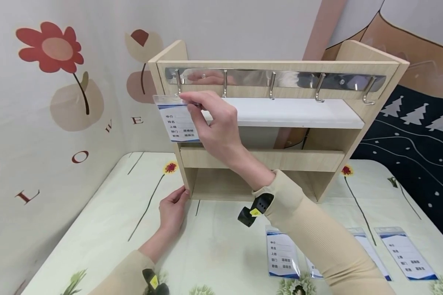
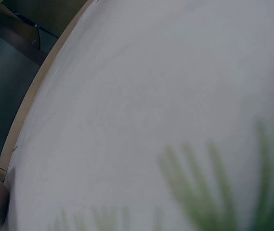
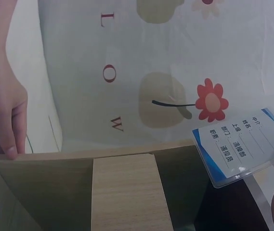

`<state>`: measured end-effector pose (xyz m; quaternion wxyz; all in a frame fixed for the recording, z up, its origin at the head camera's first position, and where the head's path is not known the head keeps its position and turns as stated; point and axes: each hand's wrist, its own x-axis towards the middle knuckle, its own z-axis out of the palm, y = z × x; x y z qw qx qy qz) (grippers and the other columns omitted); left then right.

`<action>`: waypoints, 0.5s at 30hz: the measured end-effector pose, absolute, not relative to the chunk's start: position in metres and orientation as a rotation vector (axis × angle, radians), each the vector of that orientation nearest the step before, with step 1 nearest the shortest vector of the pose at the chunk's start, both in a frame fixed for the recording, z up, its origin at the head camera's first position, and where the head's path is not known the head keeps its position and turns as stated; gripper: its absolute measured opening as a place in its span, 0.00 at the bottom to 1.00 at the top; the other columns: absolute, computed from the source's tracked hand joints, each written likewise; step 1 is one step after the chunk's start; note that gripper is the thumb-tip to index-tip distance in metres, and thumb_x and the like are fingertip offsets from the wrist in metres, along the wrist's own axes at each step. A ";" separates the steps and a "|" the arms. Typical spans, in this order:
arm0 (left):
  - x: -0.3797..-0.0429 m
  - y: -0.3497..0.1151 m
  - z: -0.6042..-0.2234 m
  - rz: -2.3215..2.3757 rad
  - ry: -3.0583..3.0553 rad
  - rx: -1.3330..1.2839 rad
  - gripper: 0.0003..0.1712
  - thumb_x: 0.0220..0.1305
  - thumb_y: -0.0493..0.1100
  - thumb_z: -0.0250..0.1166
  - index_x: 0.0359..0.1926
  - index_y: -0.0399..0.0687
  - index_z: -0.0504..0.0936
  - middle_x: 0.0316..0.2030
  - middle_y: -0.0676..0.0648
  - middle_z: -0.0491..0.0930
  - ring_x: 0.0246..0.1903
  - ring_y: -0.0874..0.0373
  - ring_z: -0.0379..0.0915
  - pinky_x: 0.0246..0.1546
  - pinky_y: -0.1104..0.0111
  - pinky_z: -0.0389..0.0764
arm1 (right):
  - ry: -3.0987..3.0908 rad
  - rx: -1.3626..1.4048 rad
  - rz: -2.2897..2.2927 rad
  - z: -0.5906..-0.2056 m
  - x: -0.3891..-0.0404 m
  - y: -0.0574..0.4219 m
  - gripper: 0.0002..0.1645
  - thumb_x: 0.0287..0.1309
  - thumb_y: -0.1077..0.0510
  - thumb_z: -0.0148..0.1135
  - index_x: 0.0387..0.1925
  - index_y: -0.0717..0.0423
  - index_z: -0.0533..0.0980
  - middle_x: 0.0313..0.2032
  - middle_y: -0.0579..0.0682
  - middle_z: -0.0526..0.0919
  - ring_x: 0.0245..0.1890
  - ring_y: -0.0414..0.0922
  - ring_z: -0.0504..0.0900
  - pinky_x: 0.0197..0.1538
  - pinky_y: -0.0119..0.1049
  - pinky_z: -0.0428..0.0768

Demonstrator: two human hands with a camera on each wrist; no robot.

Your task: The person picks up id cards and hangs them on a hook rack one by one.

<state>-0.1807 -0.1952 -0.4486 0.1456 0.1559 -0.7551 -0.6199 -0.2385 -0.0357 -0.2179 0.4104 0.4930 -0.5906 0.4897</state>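
My right hand (image 1: 219,127) pinches a clear-sleeved name badge (image 1: 177,123) by its upper edge. The badge hangs tilted just below the leftmost hook (image 1: 178,82) of a shiny metal hook rail (image 1: 251,78). That rail runs along the front of a small wooden shelf unit (image 1: 262,159). Low at the unit's left side, my left hand (image 1: 172,211) grips the edge of the side panel; the right wrist view shows its fingertips (image 3: 11,152) at that edge. In the right wrist view the badge (image 3: 240,142) has its printed side showing.
More name badges lie on the table at the front right, one (image 1: 282,254) beside my right sleeve and another (image 1: 406,254) farther right; the sleeve partly covers those between. The flower-print tablecloth (image 1: 107,246) meets a patterned wall covering (image 1: 96,123) at the left.
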 end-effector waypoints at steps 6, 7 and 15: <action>-0.181 -0.195 -0.449 -1.783 -2.184 0.449 0.19 0.75 0.40 0.62 0.62 0.38 0.82 0.56 0.39 0.83 0.57 0.51 0.79 0.45 0.81 0.77 | -1.461 1.242 1.231 -0.218 -0.238 -0.035 0.10 0.67 0.73 0.60 0.48 0.73 0.82 0.45 0.63 0.87 0.44 0.48 0.83 0.49 0.31 0.82; -0.182 -0.195 -0.449 -1.781 -2.182 0.449 0.19 0.74 0.41 0.63 0.61 0.38 0.82 0.55 0.39 0.84 0.56 0.51 0.79 0.44 0.81 0.77 | -1.453 1.241 1.232 -0.218 -0.239 -0.035 0.11 0.67 0.73 0.60 0.48 0.73 0.82 0.45 0.63 0.87 0.44 0.48 0.83 0.49 0.31 0.82; -0.182 -0.196 -0.452 -1.760 -2.191 0.436 0.19 0.74 0.41 0.63 0.61 0.39 0.83 0.54 0.40 0.84 0.57 0.52 0.79 0.44 0.84 0.74 | -1.441 1.221 1.196 -0.215 -0.238 -0.036 0.12 0.68 0.72 0.60 0.49 0.72 0.83 0.45 0.61 0.88 0.47 0.48 0.84 0.49 0.33 0.81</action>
